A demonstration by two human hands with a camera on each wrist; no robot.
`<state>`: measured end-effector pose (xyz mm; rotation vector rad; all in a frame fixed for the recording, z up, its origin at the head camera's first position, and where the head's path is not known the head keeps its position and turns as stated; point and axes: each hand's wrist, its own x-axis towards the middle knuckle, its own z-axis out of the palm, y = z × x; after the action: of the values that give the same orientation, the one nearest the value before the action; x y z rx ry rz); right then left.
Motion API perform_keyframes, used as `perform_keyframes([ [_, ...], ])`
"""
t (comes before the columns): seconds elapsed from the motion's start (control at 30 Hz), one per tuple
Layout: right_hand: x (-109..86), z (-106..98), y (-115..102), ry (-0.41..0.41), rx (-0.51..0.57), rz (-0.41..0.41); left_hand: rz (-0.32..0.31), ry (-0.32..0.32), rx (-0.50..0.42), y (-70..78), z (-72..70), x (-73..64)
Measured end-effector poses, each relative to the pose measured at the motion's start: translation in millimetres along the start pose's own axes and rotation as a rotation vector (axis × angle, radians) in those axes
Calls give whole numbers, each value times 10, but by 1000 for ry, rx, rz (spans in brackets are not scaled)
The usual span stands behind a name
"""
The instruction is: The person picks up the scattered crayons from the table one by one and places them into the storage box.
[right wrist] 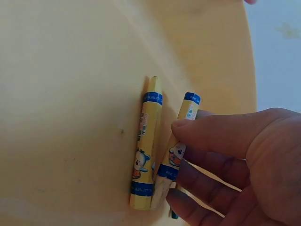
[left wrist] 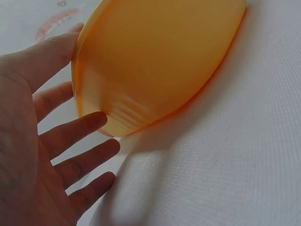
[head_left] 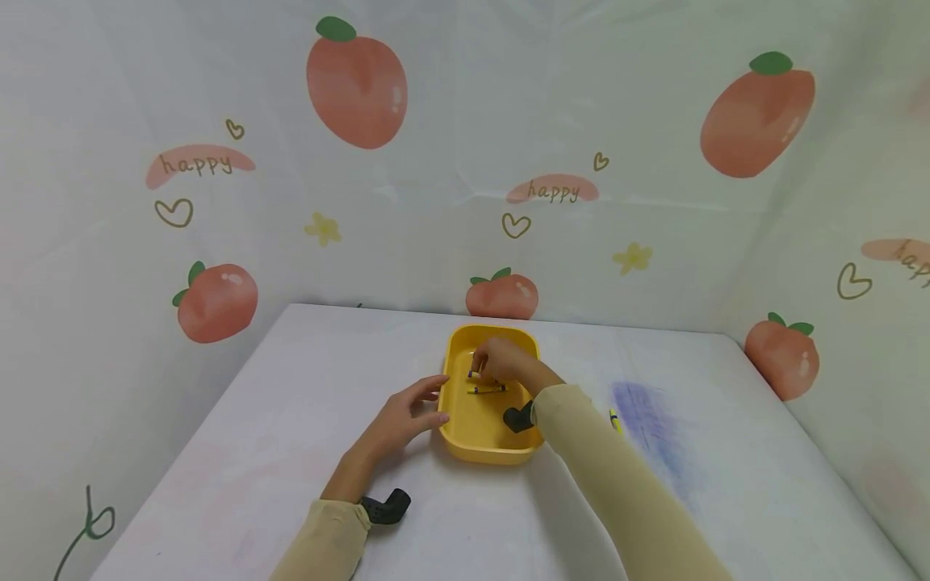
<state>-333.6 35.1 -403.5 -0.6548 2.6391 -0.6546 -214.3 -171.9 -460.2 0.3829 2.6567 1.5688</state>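
In the head view, a yellow plastic tray (head_left: 483, 456) lies lengthwise on the table. My right hand (head_left: 501, 359) reaches inside it. Thumb and fingers pinch a crayon (right wrist: 190, 110) with a pale end and blue bands on its wrapper. Beside it, a yellow crayon (right wrist: 146, 141) with a bear print lies on the tray floor. A dark green tip (right wrist: 174, 214) peeks out under the fingers; the rest is hidden. My left hand (head_left: 403, 411) is spread at the tray's left side, its fingertips (left wrist: 101, 118) against or close to the outer wall.
Right of the tray, another yellow crayon (head_left: 615, 420) is on the white table (head_left: 291, 452), partly covered by the right sleeve. A blue-purple smudge (head_left: 650, 428) marks the cloth near it. Behind the table hangs a fruit-printed curtain (head_left: 450, 161).
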Motion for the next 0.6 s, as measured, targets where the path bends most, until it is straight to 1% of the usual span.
perform_keyframes([
  [0.17, 26, 39, 29, -10, -23, -13, 3, 4, 1, -12, 6, 4],
  [0.3, 35, 56, 39, -8, -35, -6, 3, 7, -1, -22, 15, 0],
  [0.6, -21, 42, 6, -20, -12, 20, 3, 7, 1, -5, 16, -3],
])
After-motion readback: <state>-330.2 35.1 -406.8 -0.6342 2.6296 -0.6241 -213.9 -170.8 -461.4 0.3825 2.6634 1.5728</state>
